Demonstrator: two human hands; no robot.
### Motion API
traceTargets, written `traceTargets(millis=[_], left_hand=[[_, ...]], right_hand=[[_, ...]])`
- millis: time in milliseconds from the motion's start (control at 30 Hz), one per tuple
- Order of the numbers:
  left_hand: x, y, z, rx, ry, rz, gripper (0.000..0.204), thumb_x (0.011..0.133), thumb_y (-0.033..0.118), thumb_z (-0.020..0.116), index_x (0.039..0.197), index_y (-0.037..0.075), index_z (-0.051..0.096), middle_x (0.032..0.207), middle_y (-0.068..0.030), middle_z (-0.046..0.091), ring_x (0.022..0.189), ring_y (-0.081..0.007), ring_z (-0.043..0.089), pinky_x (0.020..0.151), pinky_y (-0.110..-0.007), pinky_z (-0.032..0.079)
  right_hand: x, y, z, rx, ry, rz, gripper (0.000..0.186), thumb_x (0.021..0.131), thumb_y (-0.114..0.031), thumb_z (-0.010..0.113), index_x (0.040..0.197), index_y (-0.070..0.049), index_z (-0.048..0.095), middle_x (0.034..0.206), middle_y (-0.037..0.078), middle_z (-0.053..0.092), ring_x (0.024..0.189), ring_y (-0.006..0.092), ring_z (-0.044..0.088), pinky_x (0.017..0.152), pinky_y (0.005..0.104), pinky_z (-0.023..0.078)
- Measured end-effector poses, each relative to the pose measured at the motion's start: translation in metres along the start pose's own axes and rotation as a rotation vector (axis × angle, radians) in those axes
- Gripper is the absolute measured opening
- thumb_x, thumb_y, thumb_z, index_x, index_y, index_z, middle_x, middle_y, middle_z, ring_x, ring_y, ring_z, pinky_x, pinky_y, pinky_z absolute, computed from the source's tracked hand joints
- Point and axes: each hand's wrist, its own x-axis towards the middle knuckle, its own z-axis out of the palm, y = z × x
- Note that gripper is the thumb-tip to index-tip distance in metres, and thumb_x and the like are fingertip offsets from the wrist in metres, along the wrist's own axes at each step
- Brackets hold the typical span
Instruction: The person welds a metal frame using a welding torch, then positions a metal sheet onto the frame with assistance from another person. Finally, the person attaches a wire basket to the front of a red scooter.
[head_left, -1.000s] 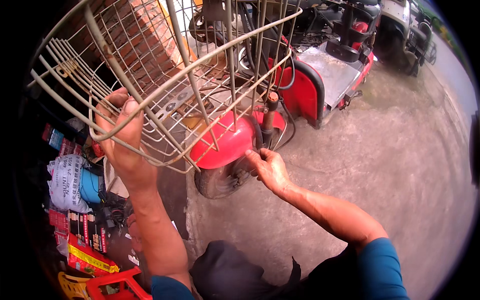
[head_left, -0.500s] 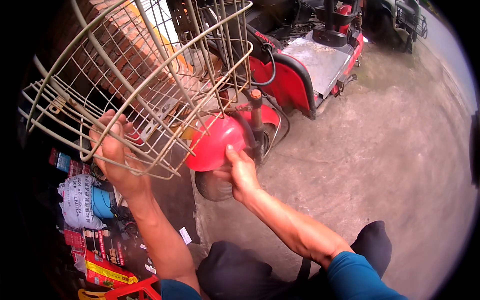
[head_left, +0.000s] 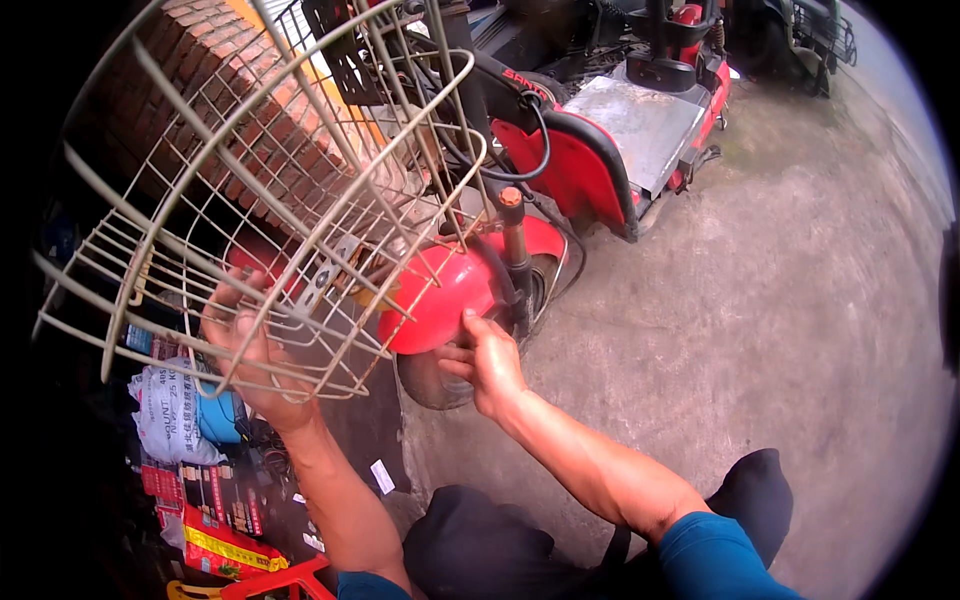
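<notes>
A red front mudguard (head_left: pixel 436 300) of a three-wheeled vehicle curves over a dark tyre (head_left: pixel 432 380). My right hand (head_left: pixel 492 368) is at its lower right edge, the thumb on the red shell and the fingers below it, closed loosely around the rim. Above and to the left hangs a wire basket (head_left: pixel 225 148), rusty in places. Behind its lower bars is my left hand (head_left: pixel 262 355), fingers raised and apart, with nothing visible in it; the bars partly cover it. A perforated metal bracket (head_left: pixel 330 280) shows through the mesh.
Beyond the wheel stands a red vehicle with a metal floor plate (head_left: pixel 635 125). A brick wall (head_left: pixel 215 60) rises behind the basket. At lower left are a white sack (head_left: pixel 170 415), a blue container (head_left: pixel 222 415) and red and yellow packages (head_left: pixel 225 545). Concrete floor (head_left: pixel 680 350) spreads to the right.
The basket has swung down and left in view, with more of the mudguard showing. My left hand has lowered slightly and its fingers have spread. My right hand has slid a little down along the rim.
</notes>
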Motion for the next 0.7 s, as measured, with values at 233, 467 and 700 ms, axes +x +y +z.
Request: traceTargets(millis=[233, 467, 700], left_hand=[[-0.027, -0.023, -0.022, 0.005, -0.039, 0.026, 0.052, 0.086, 0.026, 0.055, 0.126, -0.003, 0.041, 0.128, -0.0177, 0.046, 0.119, -0.0297, 0.049, 0.1, -0.042, 0.039], [-0.011, -0.018, -0.017, -0.099, 0.007, 0.001, 0.046, 0.086, 0.027, 0.056, 0.121, -0.004, 0.048, 0.122, -0.0161, 0.052, 0.105, -0.0228, 0.054, 0.089, -0.036, 0.043], [0.011, -0.002, 0.008, -0.234, 0.026, 0.011, 0.037, 0.09, 0.021, 0.051, 0.117, -0.005, 0.051, 0.113, -0.0168, 0.056, 0.102, -0.0203, 0.055, 0.083, -0.032, 0.046]], right_hand=[[0.0, -0.001, -0.008, 0.022, -0.057, 0.043, 0.043, 0.097, -0.033, 0.048, 0.125, -0.001, 0.046, 0.121, 0.019, 0.054, 0.103, 0.0344, 0.061, 0.081, 0.0395, 0.053], [-0.003, -0.001, 0.001, 0.046, -0.067, 0.062, 0.042, 0.098, -0.031, 0.047, 0.125, 0.001, 0.046, 0.12, 0.02, 0.054, 0.105, 0.0359, 0.059, 0.086, 0.0422, 0.051], [-0.004, -0.002, 0.001, 0.07, -0.03, 0.059, 0.04, 0.097, -0.03, 0.047, 0.122, 0.001, 0.046, 0.118, 0.02, 0.054, 0.101, 0.0359, 0.06, 0.086, 0.0426, 0.052]])
